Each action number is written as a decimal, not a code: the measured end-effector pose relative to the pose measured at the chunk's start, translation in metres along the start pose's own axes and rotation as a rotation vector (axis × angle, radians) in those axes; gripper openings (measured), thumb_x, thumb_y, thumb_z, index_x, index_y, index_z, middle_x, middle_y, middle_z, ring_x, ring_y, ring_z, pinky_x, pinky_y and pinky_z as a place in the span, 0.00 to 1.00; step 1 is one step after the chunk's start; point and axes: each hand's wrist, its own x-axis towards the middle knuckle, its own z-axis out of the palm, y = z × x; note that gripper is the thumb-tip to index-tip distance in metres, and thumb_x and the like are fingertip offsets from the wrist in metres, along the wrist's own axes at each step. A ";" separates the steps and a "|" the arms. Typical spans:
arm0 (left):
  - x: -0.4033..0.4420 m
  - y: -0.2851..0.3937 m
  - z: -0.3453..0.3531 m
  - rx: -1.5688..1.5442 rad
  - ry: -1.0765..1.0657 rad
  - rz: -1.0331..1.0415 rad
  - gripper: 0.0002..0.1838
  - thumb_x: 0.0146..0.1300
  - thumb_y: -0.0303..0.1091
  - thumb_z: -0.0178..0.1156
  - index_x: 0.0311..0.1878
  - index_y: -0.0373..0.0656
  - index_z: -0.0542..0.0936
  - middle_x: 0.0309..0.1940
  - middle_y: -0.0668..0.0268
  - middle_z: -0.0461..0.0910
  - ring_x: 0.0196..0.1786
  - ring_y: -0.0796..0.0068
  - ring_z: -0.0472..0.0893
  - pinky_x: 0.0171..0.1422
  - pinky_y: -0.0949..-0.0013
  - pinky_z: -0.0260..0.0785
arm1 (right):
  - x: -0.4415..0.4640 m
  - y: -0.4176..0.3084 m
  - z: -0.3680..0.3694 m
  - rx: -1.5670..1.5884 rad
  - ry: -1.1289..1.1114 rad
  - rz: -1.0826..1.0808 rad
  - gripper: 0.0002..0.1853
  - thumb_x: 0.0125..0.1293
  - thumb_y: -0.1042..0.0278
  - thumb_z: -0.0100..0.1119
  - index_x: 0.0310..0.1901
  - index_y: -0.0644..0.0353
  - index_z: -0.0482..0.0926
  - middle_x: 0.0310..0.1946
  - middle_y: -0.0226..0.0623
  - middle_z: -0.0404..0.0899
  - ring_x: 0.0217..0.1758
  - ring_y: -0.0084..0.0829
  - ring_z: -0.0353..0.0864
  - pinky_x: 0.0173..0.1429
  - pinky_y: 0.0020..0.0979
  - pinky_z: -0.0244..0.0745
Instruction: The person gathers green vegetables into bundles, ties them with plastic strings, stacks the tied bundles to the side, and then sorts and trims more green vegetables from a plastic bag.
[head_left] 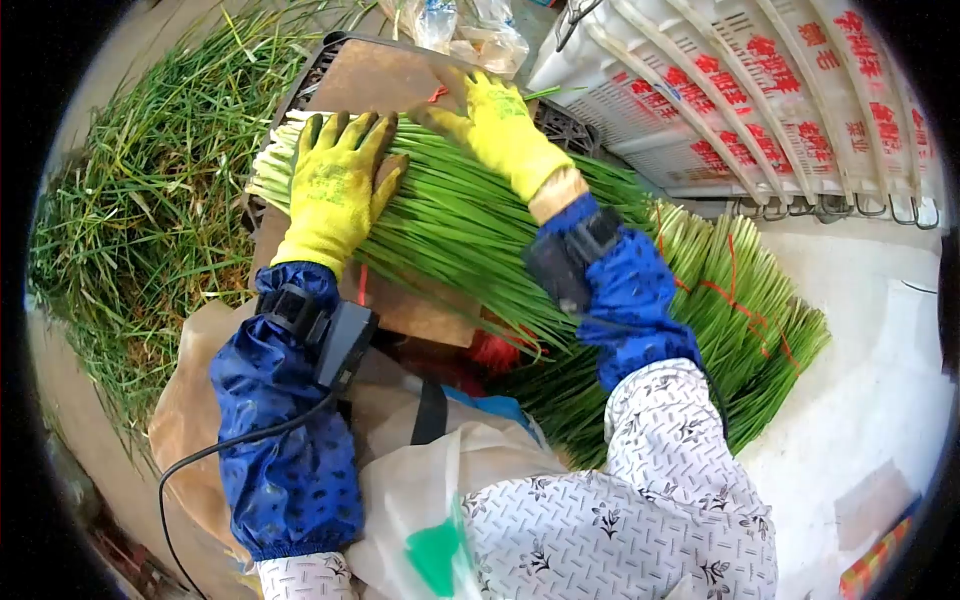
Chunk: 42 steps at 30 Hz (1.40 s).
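Note:
A thick bundle of garlic chives (470,210) lies across a brown board (375,80), pale stem ends to the left and green leaves trailing right. My left hand (335,185), in a yellow glove with dark fingertips, rests flat on the stem ends with its fingers apart. Over the far side of the bundle is my right hand (500,125), gloved the same way. Its thumb and fingers look apart, though the fingertips are smeared by motion. Near them, a bit of red tie (437,93) shows on the board. Another red strip (362,285) hangs by the near edge.
Tied chive bundles (735,300) are stacked to the right. A heap of loose green leaves (150,200) covers the floor at left. White bags with red print (740,90) hang on hooks at upper right. Red ties (495,350) lie below the board; clear plastic bags (470,30) sit behind.

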 end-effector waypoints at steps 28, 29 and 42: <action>-0.606 0.082 -0.023 -0.442 0.627 -1.941 0.36 0.58 0.52 0.62 0.61 0.32 0.70 0.54 0.43 0.76 0.57 0.53 0.77 0.60 0.59 0.69 | -0.009 -0.140 0.012 0.486 -0.196 -0.314 0.21 0.74 0.67 0.39 0.66 0.59 0.65 0.67 0.39 0.64 0.67 0.36 0.67 0.69 0.34 0.64; -0.576 0.078 -0.016 -0.495 0.450 -1.877 0.35 0.59 0.46 0.63 0.64 0.33 0.67 0.59 0.44 0.72 0.60 0.53 0.74 0.63 0.59 0.66 | -0.001 -0.153 0.011 0.459 -0.213 -0.359 0.20 0.74 0.68 0.39 0.65 0.60 0.66 0.67 0.40 0.65 0.67 0.36 0.67 0.69 0.34 0.64; -0.613 0.109 -0.014 -0.730 1.527 -1.811 0.20 0.58 0.36 0.66 0.52 0.39 0.77 0.45 0.59 0.81 0.45 0.68 0.80 0.50 0.71 0.73 | 0.013 -0.290 0.011 -0.227 -0.046 -1.369 0.23 0.66 0.81 0.47 0.63 0.59 0.69 0.65 0.43 0.67 0.63 0.40 0.73 0.66 0.34 0.69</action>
